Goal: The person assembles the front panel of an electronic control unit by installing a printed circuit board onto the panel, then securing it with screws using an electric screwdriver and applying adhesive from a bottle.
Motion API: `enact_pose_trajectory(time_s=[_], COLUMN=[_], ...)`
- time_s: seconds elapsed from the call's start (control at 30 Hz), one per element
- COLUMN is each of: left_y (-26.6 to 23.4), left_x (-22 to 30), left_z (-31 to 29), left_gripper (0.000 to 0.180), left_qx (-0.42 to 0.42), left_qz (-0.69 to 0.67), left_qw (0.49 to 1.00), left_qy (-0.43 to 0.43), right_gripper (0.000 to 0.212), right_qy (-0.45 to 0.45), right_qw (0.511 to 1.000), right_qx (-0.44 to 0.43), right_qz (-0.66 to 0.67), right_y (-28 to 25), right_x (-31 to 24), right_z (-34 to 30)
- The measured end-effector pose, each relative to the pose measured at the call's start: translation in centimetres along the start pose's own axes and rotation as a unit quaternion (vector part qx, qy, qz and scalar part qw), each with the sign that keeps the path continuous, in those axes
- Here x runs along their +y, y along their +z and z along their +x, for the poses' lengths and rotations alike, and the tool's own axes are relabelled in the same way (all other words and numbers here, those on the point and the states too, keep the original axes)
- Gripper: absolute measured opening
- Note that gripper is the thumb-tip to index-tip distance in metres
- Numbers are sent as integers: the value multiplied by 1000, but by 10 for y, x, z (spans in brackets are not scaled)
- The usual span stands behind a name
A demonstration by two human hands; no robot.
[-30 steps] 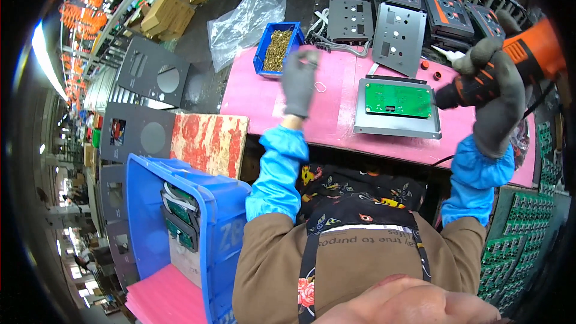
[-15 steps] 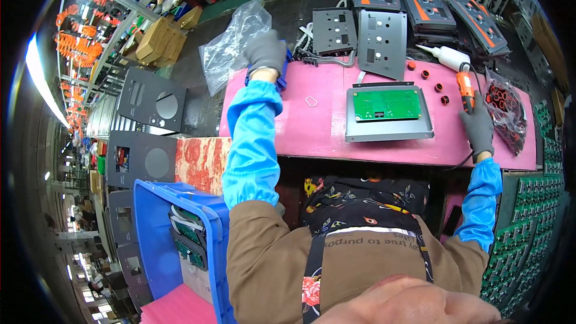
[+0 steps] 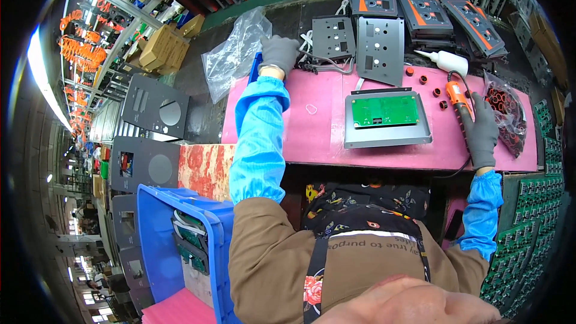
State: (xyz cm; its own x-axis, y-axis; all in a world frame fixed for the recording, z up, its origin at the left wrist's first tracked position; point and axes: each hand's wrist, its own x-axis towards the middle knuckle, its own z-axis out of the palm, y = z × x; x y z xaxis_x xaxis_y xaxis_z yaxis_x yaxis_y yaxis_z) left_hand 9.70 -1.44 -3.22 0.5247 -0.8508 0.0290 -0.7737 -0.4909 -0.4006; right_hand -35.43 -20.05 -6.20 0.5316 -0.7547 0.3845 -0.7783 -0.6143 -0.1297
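My left hand (image 3: 279, 54), in a grey glove, bends down over a blue object (image 3: 255, 67) at the back left of the pink mat; its fingertips are hidden. Beside it a clear plastic bag (image 3: 234, 48) lies crumpled. On the right, my gloved right hand (image 3: 482, 135) is closed along the lower part of an orange and black electric screwdriver (image 3: 459, 99), index finger stretched forward. Between the hands, a green circuit board (image 3: 385, 111) sits in a grey metal tray (image 3: 384, 138). A small pale loop (image 3: 311, 109) lies on the mat.
Dark panels (image 3: 381, 51) and stacked orange-striped panels (image 3: 423, 12) stand at the back. A white squeeze bottle (image 3: 449, 60), red-black caps (image 3: 423, 79) and a bag of red-black parts (image 3: 506, 114) lie right. A blue bin (image 3: 147, 234) stands left, circuit boards (image 3: 528, 204) right.
My left hand has shifted slightly right over the blue object, showing its left side. My right hand has drawn back toward me, and the screwdriver has moved left and tilted.
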Motion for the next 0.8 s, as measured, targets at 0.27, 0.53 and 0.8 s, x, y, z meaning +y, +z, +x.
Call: enact_pose_trajectory(time_s=[0.27, 0.53, 0.8], left_y=[-21, -63, -65], left_x=[-12, -7, 6], left_z=[-6, -21, -30], left_gripper=[28, 22, 29], left_qx=[252, 202, 126], left_qz=[-95, -601, -725], left_qw=[963, 773, 675], left_qy=[-3, -19, 56], right_gripper=[38, 35, 40], right_qy=[-136, -199, -226], right_qw=[962, 938, 908], right_qx=[43, -28, -68], right_qz=[234, 284, 345], right_y=[-18, -42, -26], right_x=[-75, -144, -178], right_z=[27, 56, 90])
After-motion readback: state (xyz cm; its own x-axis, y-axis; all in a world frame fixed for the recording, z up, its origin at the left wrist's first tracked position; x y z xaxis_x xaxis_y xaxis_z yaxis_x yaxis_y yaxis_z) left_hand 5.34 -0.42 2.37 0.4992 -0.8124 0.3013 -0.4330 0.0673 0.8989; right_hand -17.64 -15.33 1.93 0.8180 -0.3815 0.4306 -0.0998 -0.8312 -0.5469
